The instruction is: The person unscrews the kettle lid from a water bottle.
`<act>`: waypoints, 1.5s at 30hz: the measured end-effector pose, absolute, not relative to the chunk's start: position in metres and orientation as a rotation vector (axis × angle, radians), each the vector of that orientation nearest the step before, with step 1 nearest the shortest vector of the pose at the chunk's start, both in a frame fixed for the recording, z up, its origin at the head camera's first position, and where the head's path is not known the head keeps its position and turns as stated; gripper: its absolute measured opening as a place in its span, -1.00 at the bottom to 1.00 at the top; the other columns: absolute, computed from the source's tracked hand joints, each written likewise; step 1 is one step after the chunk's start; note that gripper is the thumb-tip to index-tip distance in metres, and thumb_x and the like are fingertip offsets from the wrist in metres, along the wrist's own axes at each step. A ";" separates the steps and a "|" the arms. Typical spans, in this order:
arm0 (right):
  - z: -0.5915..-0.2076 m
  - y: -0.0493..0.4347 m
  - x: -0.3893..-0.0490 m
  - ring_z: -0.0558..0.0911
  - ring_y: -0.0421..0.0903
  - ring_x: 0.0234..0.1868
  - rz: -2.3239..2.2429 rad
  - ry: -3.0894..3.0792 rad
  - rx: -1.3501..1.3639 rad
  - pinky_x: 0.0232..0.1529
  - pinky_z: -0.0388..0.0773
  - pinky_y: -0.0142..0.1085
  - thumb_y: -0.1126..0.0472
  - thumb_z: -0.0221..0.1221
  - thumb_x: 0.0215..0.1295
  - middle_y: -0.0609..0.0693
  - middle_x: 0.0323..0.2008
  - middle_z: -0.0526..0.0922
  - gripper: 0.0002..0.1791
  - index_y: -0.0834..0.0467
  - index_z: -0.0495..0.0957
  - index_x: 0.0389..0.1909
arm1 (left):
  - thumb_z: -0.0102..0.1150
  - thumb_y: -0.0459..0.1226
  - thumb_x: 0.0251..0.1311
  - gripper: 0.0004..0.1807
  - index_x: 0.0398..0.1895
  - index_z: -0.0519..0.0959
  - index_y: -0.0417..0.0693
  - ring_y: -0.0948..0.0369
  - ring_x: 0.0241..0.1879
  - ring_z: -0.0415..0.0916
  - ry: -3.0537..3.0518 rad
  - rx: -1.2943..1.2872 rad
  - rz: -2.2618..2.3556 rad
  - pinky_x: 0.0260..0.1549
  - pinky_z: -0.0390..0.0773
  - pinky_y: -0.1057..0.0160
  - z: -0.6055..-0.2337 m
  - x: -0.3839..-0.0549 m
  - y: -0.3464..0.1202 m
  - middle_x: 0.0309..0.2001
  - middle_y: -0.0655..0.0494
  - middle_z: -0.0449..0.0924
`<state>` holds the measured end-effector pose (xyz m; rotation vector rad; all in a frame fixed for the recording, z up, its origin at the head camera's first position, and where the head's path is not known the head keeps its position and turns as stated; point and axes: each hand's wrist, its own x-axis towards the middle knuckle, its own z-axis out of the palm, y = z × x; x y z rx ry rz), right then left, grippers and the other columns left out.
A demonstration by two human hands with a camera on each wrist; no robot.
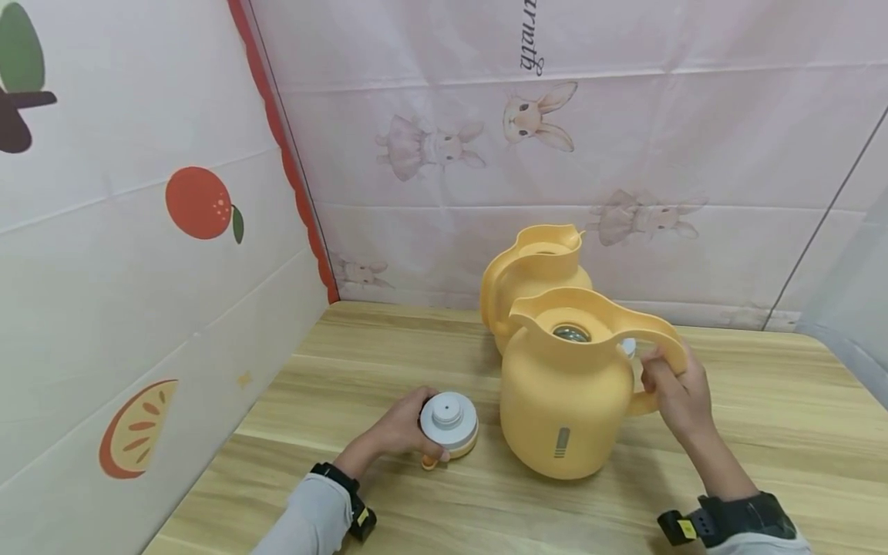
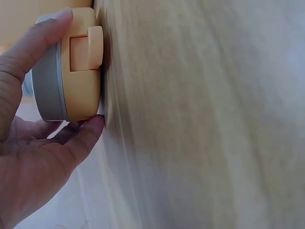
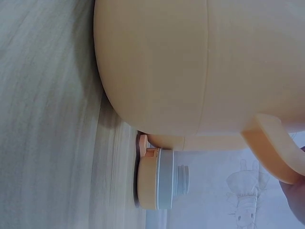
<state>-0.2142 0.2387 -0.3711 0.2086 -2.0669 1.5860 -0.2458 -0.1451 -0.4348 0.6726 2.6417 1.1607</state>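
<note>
My right hand (image 1: 683, 389) holds the handle of a yellow thermos jug (image 1: 565, 401) by its upper part. The jug appears upright on the table; its mouth is uncovered and a shiny inner liner shows. To its left, my left hand (image 1: 409, 424) grips a round lid (image 1: 449, 422) from the side, thumb on the near side. This lid lies upside down, grey stopper upward; its yellow rim and small tab (image 2: 96, 47) show in the left wrist view. Only part of the right hand (image 3: 295, 198) appears in the right wrist view.
A second yellow jug (image 1: 534, 277), also without a lid, stands behind the first, partly hidden. Another upturned lid (image 3: 164, 183) sits beyond the front jug, mostly hidden in the head view. Printed curtains (image 1: 444, 254) border the wooden table (image 1: 784, 432) at the back and left.
</note>
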 end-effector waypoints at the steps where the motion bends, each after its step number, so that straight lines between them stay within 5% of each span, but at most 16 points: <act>1: -0.371 0.239 -0.214 0.38 -0.13 -0.65 1.581 -2.072 0.207 -0.63 0.35 -0.36 0.43 -0.05 0.28 0.04 -0.72 0.36 -0.90 0.28 0.27 -0.42 | 0.60 -0.15 -0.44 -0.07 0.10 0.31 -0.22 0.08 0.02 0.38 2.641 0.670 1.162 0.03 0.34 0.04 -0.435 -0.246 -0.145 -0.01 0.03 0.42; 18: -0.367 0.220 -0.214 0.39 -0.12 -0.64 1.565 -2.128 0.259 -0.61 0.37 -0.36 0.36 -0.06 0.36 0.02 -0.66 0.37 -0.92 0.28 0.24 -0.31 | 0.61 -0.15 -0.50 -0.03 0.08 0.29 -0.28 -0.02 0.01 0.39 2.682 0.388 1.081 0.01 0.36 -0.03 -0.421 -0.242 -0.152 -0.02 -0.08 0.43; 32: -0.366 0.203 -0.205 0.32 -0.12 -0.53 1.666 -2.152 0.566 -0.58 0.34 -0.37 0.57 -0.12 0.13 0.10 -0.49 0.31 -0.77 0.33 0.09 -0.23 | 0.62 -0.15 -0.52 0.05 0.14 0.26 -0.35 -0.06 0.01 0.40 2.789 0.098 1.088 -0.02 0.38 -0.07 -0.416 -0.229 -0.185 -0.01 -0.14 0.44; 37: -0.367 0.188 -0.200 0.29 -0.12 -0.41 1.706 -2.200 0.654 -0.49 0.35 -0.39 0.55 -0.14 0.21 0.12 -0.36 0.24 -0.71 0.29 -0.04 -0.19 | 0.62 -0.17 -0.52 0.06 0.15 0.25 -0.39 -0.09 0.01 0.39 2.829 -0.007 1.093 -0.03 0.37 -0.09 -0.416 -0.231 -0.203 0.01 -0.22 0.42; 45: -0.365 0.166 -0.199 0.33 -0.17 -0.45 1.594 -2.231 0.703 -0.51 0.36 -0.41 0.53 -0.12 0.31 0.06 -0.39 0.24 -0.79 0.34 0.03 -0.20 | 0.60 -0.16 -0.48 0.05 0.14 0.23 -0.41 -0.11 0.00 0.38 2.838 -0.082 1.099 -0.02 0.35 -0.10 -0.418 -0.235 -0.222 0.03 -0.26 0.40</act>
